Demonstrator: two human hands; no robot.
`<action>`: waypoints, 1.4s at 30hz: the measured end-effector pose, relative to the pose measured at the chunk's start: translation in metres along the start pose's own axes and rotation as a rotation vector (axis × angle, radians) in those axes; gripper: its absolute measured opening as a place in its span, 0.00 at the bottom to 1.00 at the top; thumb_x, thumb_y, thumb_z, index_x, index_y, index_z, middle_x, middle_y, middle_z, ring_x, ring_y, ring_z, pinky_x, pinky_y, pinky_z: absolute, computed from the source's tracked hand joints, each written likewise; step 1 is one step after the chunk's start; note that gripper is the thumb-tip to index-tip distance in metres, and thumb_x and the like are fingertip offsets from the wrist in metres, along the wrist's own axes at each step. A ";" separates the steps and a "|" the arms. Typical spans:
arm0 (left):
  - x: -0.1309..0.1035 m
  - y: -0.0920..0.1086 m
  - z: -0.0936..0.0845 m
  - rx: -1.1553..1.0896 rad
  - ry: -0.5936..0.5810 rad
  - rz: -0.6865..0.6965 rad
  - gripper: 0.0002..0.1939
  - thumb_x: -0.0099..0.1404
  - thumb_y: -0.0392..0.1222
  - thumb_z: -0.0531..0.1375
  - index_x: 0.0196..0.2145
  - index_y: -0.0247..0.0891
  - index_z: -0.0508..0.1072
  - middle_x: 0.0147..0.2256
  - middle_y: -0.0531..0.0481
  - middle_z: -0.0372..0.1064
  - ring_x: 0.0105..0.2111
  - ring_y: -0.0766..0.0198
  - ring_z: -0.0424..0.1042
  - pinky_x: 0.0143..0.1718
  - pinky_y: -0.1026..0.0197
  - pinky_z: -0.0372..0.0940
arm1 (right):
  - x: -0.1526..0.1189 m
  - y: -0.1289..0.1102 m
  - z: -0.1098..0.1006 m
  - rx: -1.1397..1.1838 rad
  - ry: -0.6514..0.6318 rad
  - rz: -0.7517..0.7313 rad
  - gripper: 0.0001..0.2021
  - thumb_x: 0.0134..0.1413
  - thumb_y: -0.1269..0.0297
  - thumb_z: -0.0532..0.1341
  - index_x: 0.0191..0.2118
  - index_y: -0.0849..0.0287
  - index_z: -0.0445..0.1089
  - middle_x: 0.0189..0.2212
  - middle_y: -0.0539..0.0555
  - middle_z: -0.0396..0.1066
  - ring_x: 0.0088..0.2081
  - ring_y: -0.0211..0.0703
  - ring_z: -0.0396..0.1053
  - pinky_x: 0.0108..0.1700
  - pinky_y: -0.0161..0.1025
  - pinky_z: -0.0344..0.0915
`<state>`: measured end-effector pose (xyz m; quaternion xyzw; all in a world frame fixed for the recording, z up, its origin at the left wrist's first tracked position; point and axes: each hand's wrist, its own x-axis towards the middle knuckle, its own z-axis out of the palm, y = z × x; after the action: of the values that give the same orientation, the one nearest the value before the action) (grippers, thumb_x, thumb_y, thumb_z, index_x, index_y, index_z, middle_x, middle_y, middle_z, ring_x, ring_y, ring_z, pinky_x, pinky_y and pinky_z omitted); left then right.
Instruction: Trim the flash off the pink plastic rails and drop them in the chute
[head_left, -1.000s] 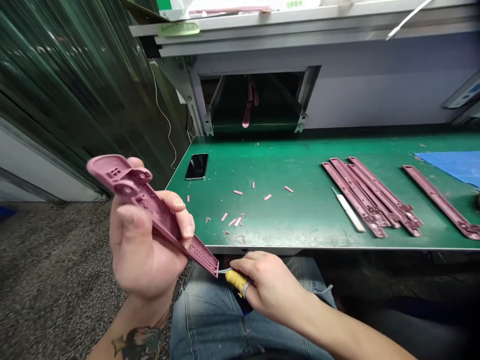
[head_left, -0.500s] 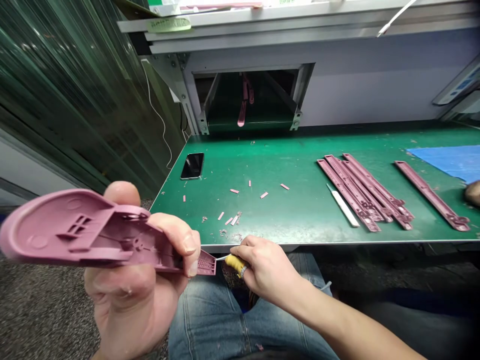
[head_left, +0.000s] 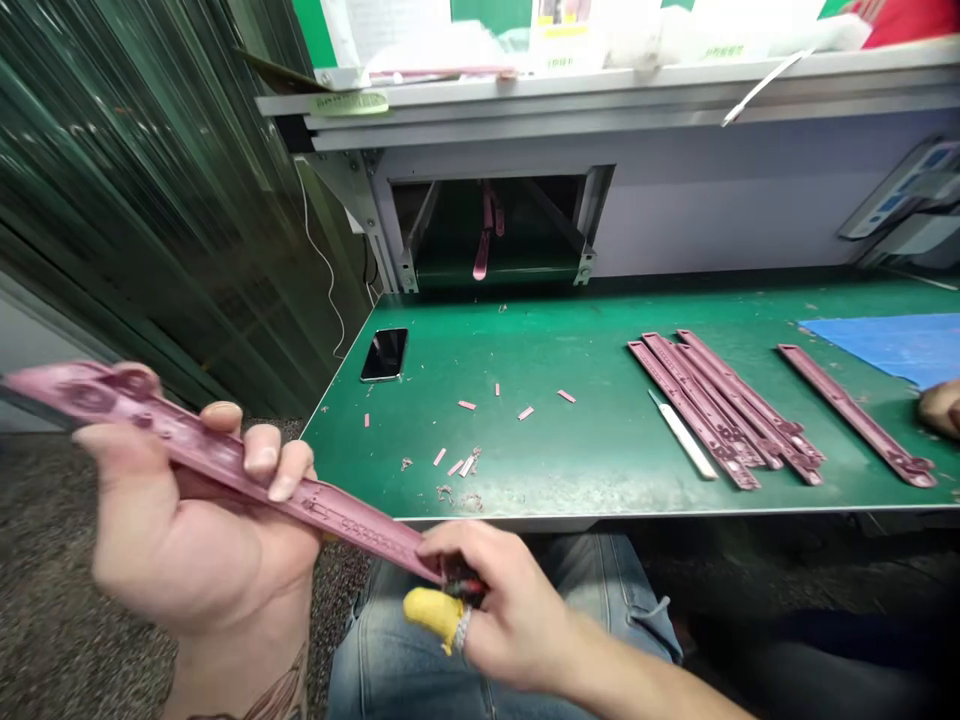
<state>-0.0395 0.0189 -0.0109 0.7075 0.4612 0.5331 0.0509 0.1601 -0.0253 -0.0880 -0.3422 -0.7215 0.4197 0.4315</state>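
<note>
My left hand (head_left: 217, 530) is closed around a long pink plastic part (head_left: 225, 450), its hollow ribbed side facing up. The part slopes down to the right, and its wider end reaches the left edge of the view. At its narrow end is my right hand (head_left: 495, 600), fingers bent, with a yellow cover (head_left: 435, 612) on the thumb. A small dark tool (head_left: 461, 580) with a red spot shows between those fingers; most of it is hidden, so its kind is unclear. My right fingertips appear to touch the part's end.
On the green table (head_left: 570, 450) lie pink scraps (head_left: 466, 462), a phone (head_left: 385, 354), a white-handled knife (head_left: 684, 435), several similar pink parts (head_left: 720, 410) and a blue sheet (head_left: 885, 345). Another person's hand (head_left: 941, 405) shows at right. Behind is a conveyor opening (head_left: 499, 270).
My left hand has turned the pink part, so it now shows lengthwise and slopes down rightward. My right hand has moved slightly down and turned, thumb lower. The view has tilted up.
</note>
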 end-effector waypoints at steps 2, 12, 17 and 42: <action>0.003 -0.007 0.006 0.061 0.232 -0.014 0.23 0.74 0.46 0.37 0.64 0.60 0.41 0.63 0.61 0.54 0.55 0.57 0.64 0.41 0.47 0.69 | 0.002 -0.002 0.000 0.061 -0.007 0.031 0.08 0.56 0.63 0.62 0.40 0.60 0.70 0.29 0.49 0.69 0.28 0.34 0.61 0.32 0.32 0.59; -0.027 0.006 0.011 0.282 -0.632 0.657 0.25 0.64 0.39 0.60 0.57 0.31 0.63 0.43 0.42 0.73 0.37 0.59 0.73 0.33 0.56 0.70 | 0.020 -0.011 -0.072 0.531 -0.403 0.318 0.23 0.52 0.43 0.60 0.40 0.61 0.64 0.28 0.50 0.65 0.24 0.30 0.60 0.26 0.30 0.56; -0.020 0.003 0.010 0.276 -0.716 0.645 0.22 0.66 0.40 0.57 0.56 0.31 0.62 0.39 0.44 0.73 0.33 0.61 0.72 0.30 0.59 0.68 | 0.013 0.005 -0.073 0.503 -0.379 0.321 0.20 0.60 0.44 0.52 0.43 0.59 0.62 0.29 0.49 0.59 0.25 0.31 0.52 0.25 0.30 0.51; 0.008 0.016 -0.010 0.432 -0.731 0.881 0.18 0.68 0.31 0.49 0.53 0.35 0.68 0.48 0.46 0.72 0.54 0.52 0.65 0.60 0.42 0.55 | 0.023 -0.005 -0.052 -0.992 -0.100 -0.421 0.12 0.63 0.67 0.50 0.26 0.57 0.58 0.22 0.49 0.60 0.22 0.37 0.50 0.24 0.38 0.38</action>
<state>-0.0376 0.0113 0.0078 0.9631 0.1755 0.1212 -0.1641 0.1973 0.0088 -0.0616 -0.3324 -0.9057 -0.0512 0.2580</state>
